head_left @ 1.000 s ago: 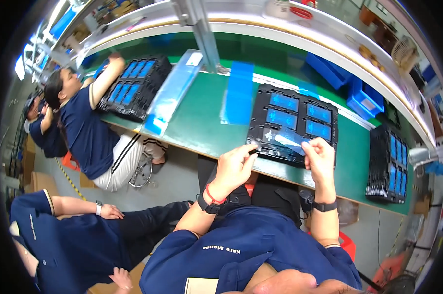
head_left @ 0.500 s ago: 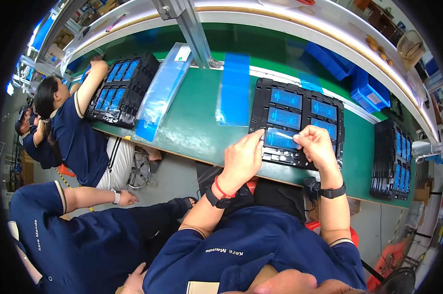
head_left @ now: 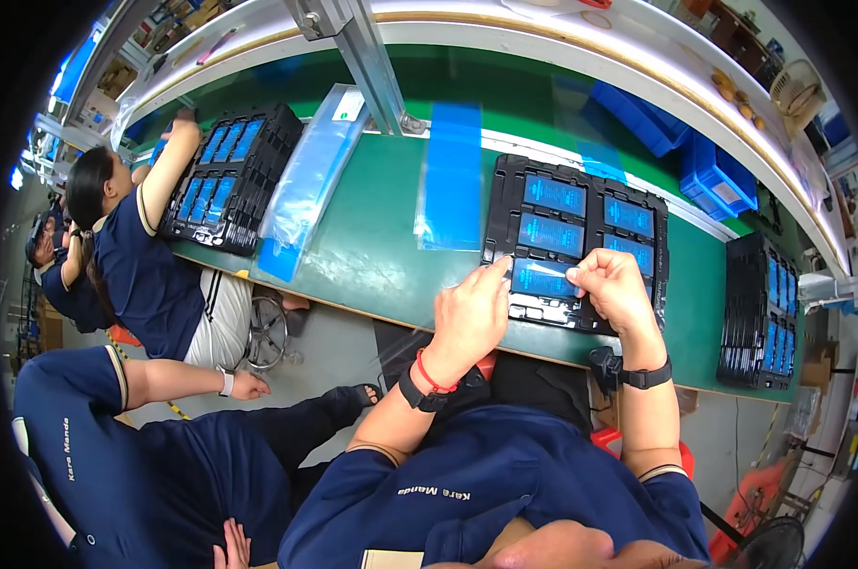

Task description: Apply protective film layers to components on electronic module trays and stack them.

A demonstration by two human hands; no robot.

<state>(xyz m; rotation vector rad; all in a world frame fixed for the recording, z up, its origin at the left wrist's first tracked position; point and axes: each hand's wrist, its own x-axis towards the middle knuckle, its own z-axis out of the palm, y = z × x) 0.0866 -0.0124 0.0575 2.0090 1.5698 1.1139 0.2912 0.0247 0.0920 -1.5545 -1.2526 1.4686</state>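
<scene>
A black moulded tray point(head_left: 595, 248) lies on the green bench in front of me, with several flat blue rectangular pieces point(head_left: 554, 194) in its pockets. My right hand point(head_left: 618, 289) pinches a thin clear film point(head_left: 550, 272) between thumb and fingers. The film slants over the near left blue piece point(head_left: 539, 282), showing as a pale streak. My left hand point(head_left: 471, 308) is at the tray's left edge, its fingertips drawn together beside that same piece. Whatever lies between those fingertips is too small to make out.
Tray stacks stand at right point(head_left: 759, 313) and left point(head_left: 222, 180), the left one by a co-worker point(head_left: 154, 247). Clear-and-blue film sheets point(head_left: 448, 175) and a long plastic sleeve point(head_left: 315, 180) lie between. Blue bins point(head_left: 718, 175) and a metal post point(head_left: 372, 71) are behind. Another person point(head_left: 154, 455) is close at left.
The film, earlier seen broad and flat above the near left piece, now shows as a narrow slanting streak. My hands have barely moved. The neighbour's lower hand at left has shifted.
</scene>
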